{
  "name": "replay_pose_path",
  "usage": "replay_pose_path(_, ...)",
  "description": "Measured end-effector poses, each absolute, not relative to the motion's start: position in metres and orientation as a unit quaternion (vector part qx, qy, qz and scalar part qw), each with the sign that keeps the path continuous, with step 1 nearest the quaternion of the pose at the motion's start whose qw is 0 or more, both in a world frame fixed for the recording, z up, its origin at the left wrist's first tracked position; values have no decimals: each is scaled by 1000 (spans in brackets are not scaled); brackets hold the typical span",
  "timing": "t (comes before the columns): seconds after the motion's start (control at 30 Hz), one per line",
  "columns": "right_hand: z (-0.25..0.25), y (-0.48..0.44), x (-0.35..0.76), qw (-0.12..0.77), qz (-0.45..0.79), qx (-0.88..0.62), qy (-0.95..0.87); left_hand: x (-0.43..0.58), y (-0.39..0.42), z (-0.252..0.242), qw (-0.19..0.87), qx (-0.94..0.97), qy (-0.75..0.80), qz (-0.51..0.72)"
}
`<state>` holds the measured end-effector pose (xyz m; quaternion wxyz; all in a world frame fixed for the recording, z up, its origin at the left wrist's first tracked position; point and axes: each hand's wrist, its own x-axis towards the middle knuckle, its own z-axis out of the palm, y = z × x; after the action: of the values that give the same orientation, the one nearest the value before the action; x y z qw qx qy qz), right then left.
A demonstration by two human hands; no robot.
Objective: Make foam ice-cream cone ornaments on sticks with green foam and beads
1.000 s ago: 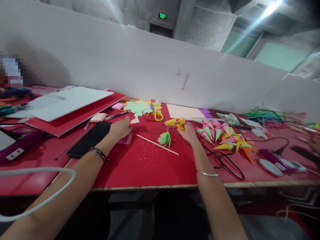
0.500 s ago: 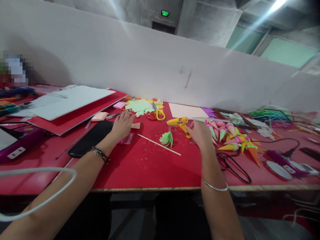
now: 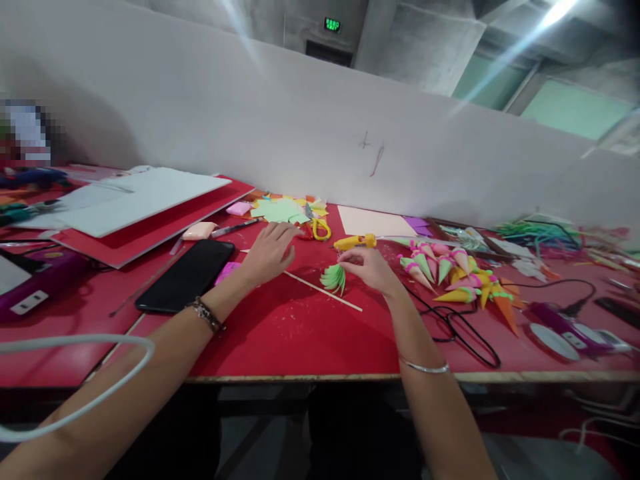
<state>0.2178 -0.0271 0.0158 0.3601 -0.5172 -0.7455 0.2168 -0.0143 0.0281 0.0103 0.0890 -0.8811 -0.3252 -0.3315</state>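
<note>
My left hand [image 3: 271, 252] hovers over the red table [image 3: 300, 347], its fingers apart and nothing seen in it. It is near the upper end of a thin pale stick [image 3: 325, 292]. My right hand [image 3: 367, 265] has its thumb and fingertips at the top edge of a green fan-like folded paper piece [image 3: 333, 278]; whether they pinch it is hard to tell. Just behind that hand lies a yellow glue gun [image 3: 356, 242]. Yellow-handled scissors [image 3: 320, 230] rest behind, beside green paper pieces [image 3: 280, 211].
A black phone [image 3: 185, 277] lies left, with white boards [image 3: 145, 193] behind it. Pink, yellow and orange paper cones [image 3: 463, 270] are heaped at right, near a black cable [image 3: 465, 333] and a purple power strip [image 3: 565, 323]. A white wall stands behind.
My left hand has moved right, off the small pale piece near the phone. My right hand has left the glue gun handle and moved left to the green paper piece.
</note>
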Motion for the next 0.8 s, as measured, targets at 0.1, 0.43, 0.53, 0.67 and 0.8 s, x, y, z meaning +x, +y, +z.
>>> replay_pose_path(0.1, 17, -27, 217, 361, 217, -507, -752, -12, 24, 11, 56, -885, -311, -343)
replay_pose_path(0.43, 27, -32, 193, 502, 266, -443, -694, 8, 8, 1, -150, -893, -238, -350)
replay_pose_path(0.53, 27, -32, 184, 515, 288, -427, -686, 12, 2, 1, -164, -884, -256, -354)
replay_pose_path(0.67, 26, -34, 176, 504, 293, -420, -696, 15, -2, 4, -211, -872, -279, -341)
replay_pose_path(0.8, 24, -33, 173, 497, 290, -404, -711, 16, -2, 4, -290, -860, -300, -295)
